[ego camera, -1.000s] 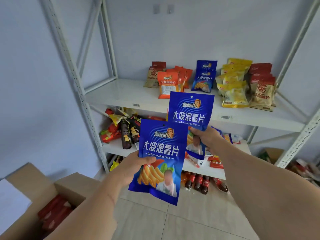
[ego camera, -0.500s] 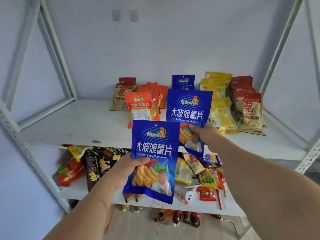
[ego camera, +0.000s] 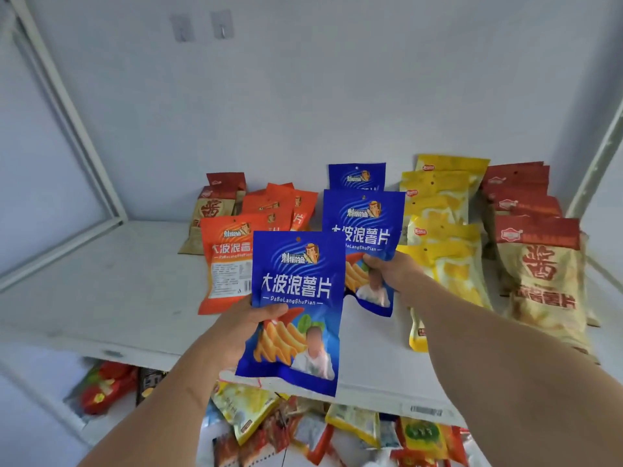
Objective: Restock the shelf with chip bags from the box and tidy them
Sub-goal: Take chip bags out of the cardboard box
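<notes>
My left hand [ego camera: 242,326] grips a blue chip bag [ego camera: 296,308] upright over the front edge of the white shelf [ego camera: 111,291]. A second blue chip bag [ego camera: 365,230] is held by my right hand [ego camera: 391,271] farther in, above the shelf's middle, in front of a blue bag [ego camera: 357,176] standing at the back. Orange bags [ego camera: 229,261] lie in a row to the left of it, yellow bags [ego camera: 445,237] to the right. The box is out of view.
Brown-and-red bags [ego camera: 539,267] fill the shelf's right end, and two more [ego camera: 215,207] stand behind the orange row. White uprights [ego camera: 67,106] frame the shelf. The lower shelf holds a jumble of mixed snack packs [ego camera: 337,429]. Two hooks [ego camera: 202,25] hang on the wall.
Both hands have carried their blue bags forward and closer to the shelf; the view has moved in, so the shelf looms larger and the box and floor have left the frame.
</notes>
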Tool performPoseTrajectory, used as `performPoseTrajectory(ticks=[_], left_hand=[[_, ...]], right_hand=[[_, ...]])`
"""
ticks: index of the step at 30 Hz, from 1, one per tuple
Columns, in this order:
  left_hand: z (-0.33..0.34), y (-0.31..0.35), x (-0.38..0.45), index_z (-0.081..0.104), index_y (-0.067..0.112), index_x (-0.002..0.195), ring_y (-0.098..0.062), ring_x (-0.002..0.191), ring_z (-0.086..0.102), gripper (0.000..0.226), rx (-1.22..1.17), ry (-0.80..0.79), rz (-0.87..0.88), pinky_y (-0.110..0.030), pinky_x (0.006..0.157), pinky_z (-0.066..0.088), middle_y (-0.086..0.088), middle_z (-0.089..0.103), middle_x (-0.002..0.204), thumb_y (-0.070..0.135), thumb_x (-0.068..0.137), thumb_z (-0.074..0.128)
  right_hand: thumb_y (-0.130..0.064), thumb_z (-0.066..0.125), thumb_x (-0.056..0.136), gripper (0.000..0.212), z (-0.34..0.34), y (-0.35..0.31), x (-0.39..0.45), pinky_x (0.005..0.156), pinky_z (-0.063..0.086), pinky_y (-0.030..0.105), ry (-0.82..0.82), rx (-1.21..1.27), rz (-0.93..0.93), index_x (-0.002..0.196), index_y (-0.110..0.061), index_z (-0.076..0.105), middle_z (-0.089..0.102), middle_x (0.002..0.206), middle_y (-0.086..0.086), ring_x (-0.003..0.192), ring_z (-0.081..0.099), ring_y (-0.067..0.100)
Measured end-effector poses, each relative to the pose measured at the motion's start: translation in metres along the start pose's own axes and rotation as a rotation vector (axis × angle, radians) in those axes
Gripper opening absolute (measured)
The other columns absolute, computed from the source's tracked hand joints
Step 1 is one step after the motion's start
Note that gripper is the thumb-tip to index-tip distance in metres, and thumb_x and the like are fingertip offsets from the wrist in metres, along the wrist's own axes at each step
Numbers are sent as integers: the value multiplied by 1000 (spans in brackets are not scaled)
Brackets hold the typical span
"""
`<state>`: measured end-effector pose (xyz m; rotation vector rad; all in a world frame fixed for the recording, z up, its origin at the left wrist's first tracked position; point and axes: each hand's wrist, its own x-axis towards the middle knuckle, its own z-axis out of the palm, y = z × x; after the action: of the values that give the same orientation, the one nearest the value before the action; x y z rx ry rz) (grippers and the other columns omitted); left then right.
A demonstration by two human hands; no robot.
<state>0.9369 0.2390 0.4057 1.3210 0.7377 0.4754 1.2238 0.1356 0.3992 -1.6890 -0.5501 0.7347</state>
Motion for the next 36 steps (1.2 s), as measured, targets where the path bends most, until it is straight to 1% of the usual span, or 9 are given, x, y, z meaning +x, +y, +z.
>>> performPoseTrajectory(ticks=[4,8,11,14,20,22,26,33,36], left_hand=[[14,9,31,69,9,112,-28,90,74,38,15,46,-12,-40,81,57,-10,79,97,13,75,76],[25,10,54,70,12,108,-27,92,75,22,20,79,-20,-44,88,57,-7,80,95,6,86,72],[28,10,67,69,15,107,-27,97,74,26,14,103,-12,-47,93,56,-6,80,97,10,82,75],[26,9,77,69,17,107,-27,99,74,38,9,112,7,-47,93,56,-5,80,99,17,70,78],[21,8,92,69,16,110,-28,102,74,40,8,130,-1,-43,89,57,-5,80,102,16,71,79],[20,7,96,68,17,110,-24,98,75,35,16,135,3,-39,83,58,-3,80,100,12,76,77],[20,2,104,69,16,106,-18,85,78,24,23,129,-27,-38,79,58,-7,80,101,5,86,73],[12,0,112,67,18,113,-20,94,76,27,47,138,2,-35,77,59,-1,80,99,13,87,74],[12,6,114,68,17,113,-18,90,77,25,45,115,10,-37,79,59,-3,80,100,13,88,73]], right_hand=[[-48,78,80,58,1,2,42,87,59,49,-29,-20,21,119,-12,58,72,106,10,94,71,30],[-38,67,94,41,2,1,71,57,46,25,-20,-99,85,112,-1,60,64,79,5,67,61,16],[-35,64,96,38,6,5,87,52,39,24,8,-150,118,114,-2,61,67,84,8,64,57,14],[-34,69,93,41,12,5,98,55,41,26,25,-139,123,119,-4,59,69,104,12,75,61,19],[-33,75,88,50,17,10,110,87,50,39,61,-114,141,128,-9,56,65,120,9,110,63,30],[-35,74,88,53,18,11,116,90,51,40,61,-160,136,131,-10,55,65,125,10,109,62,29],[-41,71,90,52,20,10,118,77,45,33,59,-320,121,130,-12,53,65,126,8,94,56,20],[-37,73,89,49,24,2,105,76,44,31,88,-322,50,126,-12,54,63,116,3,92,56,18],[-30,71,92,24,24,-8,93,80,50,33,97,-347,-6,104,-15,56,64,101,3,87,60,19]])
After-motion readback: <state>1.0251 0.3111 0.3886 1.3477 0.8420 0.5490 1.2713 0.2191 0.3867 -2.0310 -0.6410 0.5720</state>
